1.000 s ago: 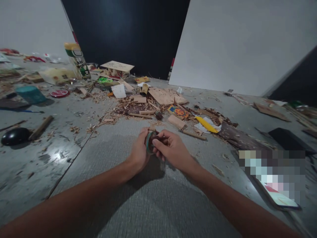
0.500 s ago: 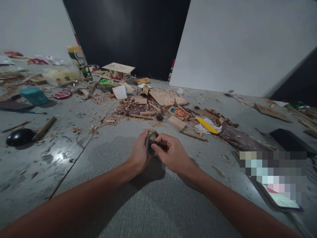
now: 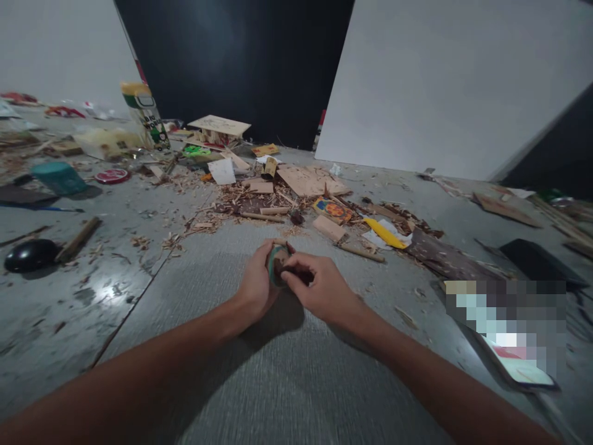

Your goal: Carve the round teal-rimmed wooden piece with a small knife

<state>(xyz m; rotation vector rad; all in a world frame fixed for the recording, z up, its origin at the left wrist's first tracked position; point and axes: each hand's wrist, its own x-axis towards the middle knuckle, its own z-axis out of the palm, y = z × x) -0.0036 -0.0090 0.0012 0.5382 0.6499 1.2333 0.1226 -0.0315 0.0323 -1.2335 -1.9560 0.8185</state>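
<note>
Close to the middle of the view, my left hand (image 3: 257, 281) is wrapped round a small rounded piece with a teal rim and a brown face (image 3: 277, 264). Its exact kind cannot be made out. My right hand (image 3: 319, 285) is closed in a pinch against the brown face, thumb and forefinger together. Something small and dark shows at those fingertips, too shaded to name. Both hands are held just above the grey floor (image 3: 259, 395), where their shadow falls.
Wood shavings, scraps and a flat board (image 3: 312, 179) lie ahead, with a yellow-handled tool (image 3: 384, 233) nearby. On the left are a wooden-handled mallet with a black head (image 3: 32, 255), a teal container (image 3: 58, 177) and a bottle (image 3: 146, 114). A phone (image 3: 523, 364) lies right.
The view has shifted slightly, so the surroundings sit a little further left. My right fingertips stay against the held piece, which is turned slightly; both hands keep their grip.
</note>
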